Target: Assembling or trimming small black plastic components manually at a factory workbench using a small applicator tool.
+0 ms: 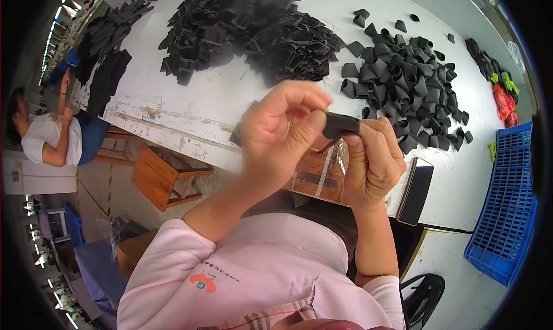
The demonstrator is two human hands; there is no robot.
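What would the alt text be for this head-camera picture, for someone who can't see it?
Seen from above, a person's left hand and right hand pinch a small black fabric piece between them over a white table. Two heaps of similar black pieces lie beyond: a flat pile and a folded pile. A blue crate stands at right.

Clear crinkled plastic bag [337,163] at the near edge of the white counter [230,94], just behind the hands, red plastic bags [504,104] bunched at the counter's far right edge, just beyond the blue slatted crate [507,209]
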